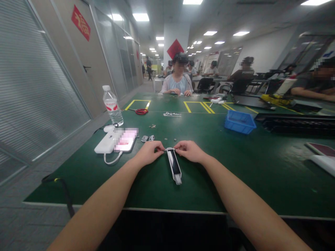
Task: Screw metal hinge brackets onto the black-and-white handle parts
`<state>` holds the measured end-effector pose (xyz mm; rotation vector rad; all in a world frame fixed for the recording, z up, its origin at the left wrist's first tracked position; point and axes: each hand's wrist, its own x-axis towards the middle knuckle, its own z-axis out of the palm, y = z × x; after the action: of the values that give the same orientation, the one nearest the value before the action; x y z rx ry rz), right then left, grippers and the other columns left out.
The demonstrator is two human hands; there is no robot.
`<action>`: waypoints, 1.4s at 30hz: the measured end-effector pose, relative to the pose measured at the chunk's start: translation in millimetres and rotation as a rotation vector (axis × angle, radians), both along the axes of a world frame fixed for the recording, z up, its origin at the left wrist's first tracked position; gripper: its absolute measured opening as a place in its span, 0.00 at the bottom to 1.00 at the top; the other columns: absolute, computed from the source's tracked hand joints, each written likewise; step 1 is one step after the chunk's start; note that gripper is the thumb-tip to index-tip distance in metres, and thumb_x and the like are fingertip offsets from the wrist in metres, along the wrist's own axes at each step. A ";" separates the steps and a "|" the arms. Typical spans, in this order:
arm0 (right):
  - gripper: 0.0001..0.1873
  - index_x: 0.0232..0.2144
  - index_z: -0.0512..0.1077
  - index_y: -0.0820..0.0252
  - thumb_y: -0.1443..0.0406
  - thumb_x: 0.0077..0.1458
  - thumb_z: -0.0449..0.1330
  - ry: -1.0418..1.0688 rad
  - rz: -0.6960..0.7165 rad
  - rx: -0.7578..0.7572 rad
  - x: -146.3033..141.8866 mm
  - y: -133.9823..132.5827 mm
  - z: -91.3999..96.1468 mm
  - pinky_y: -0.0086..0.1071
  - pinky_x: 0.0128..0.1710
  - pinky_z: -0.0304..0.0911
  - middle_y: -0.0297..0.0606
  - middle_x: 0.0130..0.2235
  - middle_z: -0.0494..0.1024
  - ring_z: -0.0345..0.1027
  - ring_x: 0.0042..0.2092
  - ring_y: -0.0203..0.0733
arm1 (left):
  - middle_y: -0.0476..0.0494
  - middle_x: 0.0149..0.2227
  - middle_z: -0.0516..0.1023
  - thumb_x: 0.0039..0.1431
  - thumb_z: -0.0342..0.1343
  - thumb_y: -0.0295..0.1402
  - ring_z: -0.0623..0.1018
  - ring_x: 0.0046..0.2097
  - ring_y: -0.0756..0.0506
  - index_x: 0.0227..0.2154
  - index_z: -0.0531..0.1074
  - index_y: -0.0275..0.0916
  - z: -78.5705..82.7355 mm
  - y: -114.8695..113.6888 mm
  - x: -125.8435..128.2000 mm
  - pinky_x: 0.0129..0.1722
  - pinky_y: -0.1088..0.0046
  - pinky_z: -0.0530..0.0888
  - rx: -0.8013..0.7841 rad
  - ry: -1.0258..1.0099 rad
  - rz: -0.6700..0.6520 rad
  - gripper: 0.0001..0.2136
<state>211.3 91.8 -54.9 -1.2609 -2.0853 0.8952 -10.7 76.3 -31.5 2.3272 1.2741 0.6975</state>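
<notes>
A slim white device with a long dark glossy face [173, 163] lies on the green table, its grey end piece [178, 179] toward me. My left hand [149, 152] is closed in a pinch at the left of its far end. My right hand [190, 151] pinches at the right of that same end. Something small and thin shows at the fingertips of both hands, too small to name. Just beyond my left hand lie small grey metal parts [148, 138]. Two small rings [175, 139] rest beyond the device.
On the left stand a water bottle [113, 106], a white power bank [106, 142] and a cabled phone [127, 140]. Farther off are red-handled scissors [141, 111], a small metal pile [153, 126], a white strip [172, 114] and a blue bin [240, 122]. Another person [178, 80] sits opposite.
</notes>
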 end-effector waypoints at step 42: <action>0.10 0.35 0.76 0.64 0.68 0.50 0.57 0.002 -0.002 0.006 0.0 -0.3 -0.4 0.25 0.25 0.57 0.33 0.23 0.73 0.62 0.24 0.31 | 0.50 0.26 0.74 0.48 0.55 0.23 0.73 0.29 0.51 0.32 0.72 0.36 -2.5 0.2 -1.3 0.32 0.75 0.71 -0.056 -0.064 -0.006 0.07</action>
<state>211.3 91.4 -55.3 -1.2581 -2.0829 0.8888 -12.0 76.5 -34.0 2.2444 1.2418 0.7193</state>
